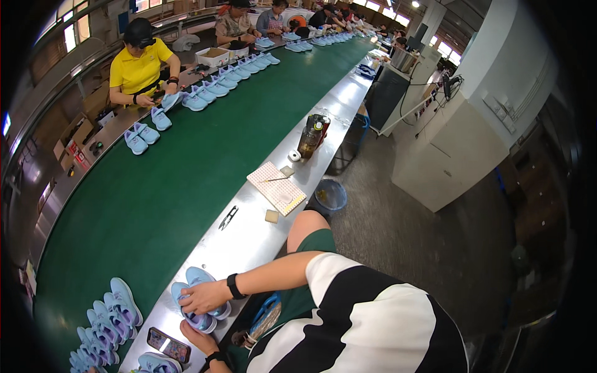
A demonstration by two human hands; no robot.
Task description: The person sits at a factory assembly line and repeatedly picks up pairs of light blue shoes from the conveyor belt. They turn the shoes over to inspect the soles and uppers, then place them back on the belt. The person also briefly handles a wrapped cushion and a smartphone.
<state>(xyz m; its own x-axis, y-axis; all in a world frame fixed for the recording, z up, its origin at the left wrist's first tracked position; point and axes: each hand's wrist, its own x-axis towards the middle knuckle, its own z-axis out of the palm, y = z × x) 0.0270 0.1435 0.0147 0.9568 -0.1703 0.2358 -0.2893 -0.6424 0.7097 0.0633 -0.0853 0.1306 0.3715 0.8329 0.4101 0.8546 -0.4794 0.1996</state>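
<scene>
A pair of light blue sneakers (200, 275) with lilac linings lies on the metal ledge in front of me. My right hand (204, 297), a black band at its wrist, lies over the pair with its fingers curled round the nearer-left sneaker. Just below, my left hand (199, 339) grips the heel end of that shoe; some of its fingers are hidden. A phone (168, 345) with a lit screen rests beside my left hand. Further down, another blue sneaker (158, 363) is cut off by the lower edge.
Several blue sneakers (124, 301) stand in a row on the green conveyor belt (161, 205). The ledge holds black thread snips (228, 217), a dotted sheet (277, 188) and a dark bottle (309, 138). A bin (329, 195) stands below. Across the belt, a co-worker in yellow (140, 71) handles a sneaker.
</scene>
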